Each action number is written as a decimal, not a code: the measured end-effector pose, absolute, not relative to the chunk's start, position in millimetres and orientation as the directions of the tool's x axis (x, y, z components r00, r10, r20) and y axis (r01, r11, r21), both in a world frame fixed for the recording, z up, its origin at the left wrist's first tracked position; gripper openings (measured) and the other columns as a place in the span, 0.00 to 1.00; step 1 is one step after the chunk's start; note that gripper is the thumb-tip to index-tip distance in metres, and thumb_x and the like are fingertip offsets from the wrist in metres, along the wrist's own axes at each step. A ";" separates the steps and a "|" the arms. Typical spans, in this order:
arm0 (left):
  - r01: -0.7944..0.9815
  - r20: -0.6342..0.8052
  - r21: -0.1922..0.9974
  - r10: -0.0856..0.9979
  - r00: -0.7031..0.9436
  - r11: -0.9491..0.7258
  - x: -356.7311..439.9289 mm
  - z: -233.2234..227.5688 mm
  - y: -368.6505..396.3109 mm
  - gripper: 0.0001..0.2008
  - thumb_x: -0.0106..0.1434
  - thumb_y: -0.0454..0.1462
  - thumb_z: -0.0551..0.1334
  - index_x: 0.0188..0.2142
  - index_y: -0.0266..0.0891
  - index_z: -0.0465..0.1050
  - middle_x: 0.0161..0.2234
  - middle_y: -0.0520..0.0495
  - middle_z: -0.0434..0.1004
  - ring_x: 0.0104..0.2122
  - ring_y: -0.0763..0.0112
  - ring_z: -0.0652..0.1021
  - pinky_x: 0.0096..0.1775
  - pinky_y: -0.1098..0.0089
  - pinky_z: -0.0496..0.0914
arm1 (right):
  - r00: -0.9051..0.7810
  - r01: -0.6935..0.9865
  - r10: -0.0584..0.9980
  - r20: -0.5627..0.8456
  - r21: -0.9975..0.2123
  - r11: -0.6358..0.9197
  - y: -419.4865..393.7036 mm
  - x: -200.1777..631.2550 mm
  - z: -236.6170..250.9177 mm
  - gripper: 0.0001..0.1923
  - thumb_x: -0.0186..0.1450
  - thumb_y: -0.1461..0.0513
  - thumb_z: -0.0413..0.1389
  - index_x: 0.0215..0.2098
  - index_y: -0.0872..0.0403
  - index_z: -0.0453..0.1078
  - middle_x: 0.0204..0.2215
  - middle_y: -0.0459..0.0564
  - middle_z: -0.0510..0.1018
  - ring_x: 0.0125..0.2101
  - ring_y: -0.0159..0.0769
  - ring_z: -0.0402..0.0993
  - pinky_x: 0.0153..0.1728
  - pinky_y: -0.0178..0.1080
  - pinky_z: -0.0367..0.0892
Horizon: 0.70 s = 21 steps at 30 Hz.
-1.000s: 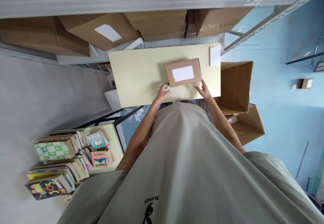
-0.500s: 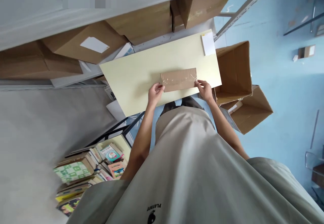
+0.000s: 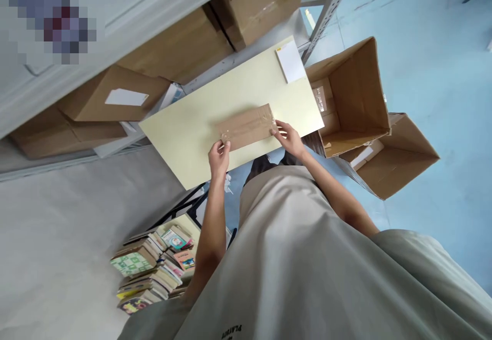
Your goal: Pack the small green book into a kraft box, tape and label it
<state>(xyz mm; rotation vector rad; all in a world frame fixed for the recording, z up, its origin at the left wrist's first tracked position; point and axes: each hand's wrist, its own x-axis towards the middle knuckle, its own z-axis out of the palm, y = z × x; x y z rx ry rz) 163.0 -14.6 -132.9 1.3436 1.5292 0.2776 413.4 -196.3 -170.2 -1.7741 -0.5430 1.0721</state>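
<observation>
A long, narrow cardboard box (image 3: 248, 127) with clear tape along it is over the pale yellow tabletop (image 3: 177, 140), close to the edge on my side. My left hand (image 3: 219, 156) grips its left end, thumb and fingers closed at the near corner. At the other end my right hand (image 3: 287, 136) pinches the right edge, where loose clear tape glints. Whether the box rests on the table or is slightly raised, I cannot tell. Near the table's far right corner lies a white pad of paper (image 3: 290, 61).
Large cardboard boxes (image 3: 169, 48) line a shelf beyond the table. Two open cartons (image 3: 361, 89) stand to the right, a small brown package inside the nearer one. Stacked books (image 3: 154, 268) fill a low stand at lower left. A metal shelf post (image 3: 330, 9) rises at the far right corner.
My view has turned and shifted. The box now shows more of its flat face and slants more, its right end farther away. Both hands have stayed on its ends.
</observation>
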 end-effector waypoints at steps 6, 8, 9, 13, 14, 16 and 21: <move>0.673 -0.456 0.696 0.878 0.146 0.249 258.8 -100.5 -64.0 0.19 0.75 0.48 0.72 0.56 0.37 0.83 0.55 0.35 0.92 0.55 0.53 0.90 0.62 0.58 0.83 | 0.549 -0.141 0.729 -0.409 -0.905 -0.402 -240.5 504.5 -153.7 0.50 0.73 0.24 0.60 0.70 0.53 0.82 0.65 0.65 0.85 0.62 0.57 0.87 0.65 0.57 0.85; 0.660 -0.430 0.735 0.859 0.279 0.154 311.5 -95.5 -82.9 0.22 0.76 0.50 0.71 0.59 0.38 0.82 0.58 0.34 0.91 0.56 0.53 0.90 0.60 0.59 0.84 | 0.646 -0.199 0.636 -0.422 -0.897 -0.394 -274.1 547.1 -152.1 0.44 0.75 0.27 0.62 0.65 0.52 0.83 0.62 0.63 0.87 0.60 0.55 0.87 0.65 0.56 0.84; 0.643 -0.407 0.761 0.837 0.365 0.089 340.5 -95.2 -92.2 0.23 0.77 0.51 0.71 0.61 0.38 0.82 0.60 0.34 0.90 0.56 0.54 0.90 0.59 0.59 0.84 | 0.698 -0.225 0.572 -0.430 -0.891 -0.394 -293.2 567.8 -153.5 0.41 0.75 0.28 0.63 0.63 0.52 0.84 0.60 0.62 0.88 0.60 0.54 0.87 0.66 0.56 0.83; 0.533 -0.296 0.817 0.633 0.715 -0.220 460.9 -111.2 -126.8 0.22 0.83 0.48 0.66 0.68 0.41 0.79 0.67 0.35 0.84 0.62 0.56 0.87 0.60 0.61 0.85 | 0.861 -0.298 0.283 -0.423 -0.870 -0.393 -371.6 625.6 -171.7 0.37 0.74 0.31 0.66 0.62 0.50 0.79 0.61 0.61 0.88 0.62 0.54 0.86 0.70 0.58 0.79; 0.510 -0.284 0.812 0.571 0.770 -0.284 489.4 -119.7 -134.4 0.22 0.83 0.46 0.65 0.70 0.42 0.79 0.67 0.35 0.83 0.63 0.55 0.86 0.61 0.60 0.85 | 0.877 -0.319 0.221 -0.426 -0.862 -0.394 -388.2 631.7 -178.3 0.38 0.73 0.32 0.66 0.64 0.50 0.78 0.63 0.62 0.87 0.63 0.54 0.85 0.72 0.58 0.78; 0.486 -0.294 0.782 0.457 0.839 -0.390 542.1 -140.7 -148.1 0.22 0.83 0.41 0.62 0.72 0.42 0.79 0.66 0.35 0.82 0.65 0.52 0.84 0.67 0.56 0.82 | 0.872 -0.393 0.124 -0.473 -0.829 -0.397 -414.8 635.1 -192.4 0.40 0.71 0.34 0.67 0.66 0.51 0.76 0.65 0.63 0.86 0.65 0.54 0.84 0.73 0.60 0.77; 0.498 -0.476 0.682 0.192 0.858 -0.536 641.7 -198.3 -175.7 0.28 0.79 0.29 0.55 0.74 0.31 0.77 0.67 0.27 0.81 0.68 0.41 0.80 0.77 0.42 0.71 | 0.727 -0.666 -0.075 -0.683 -0.673 -0.320 -443.8 627.6 -228.5 0.36 0.66 0.39 0.68 0.63 0.52 0.77 0.63 0.62 0.87 0.65 0.54 0.84 0.70 0.59 0.80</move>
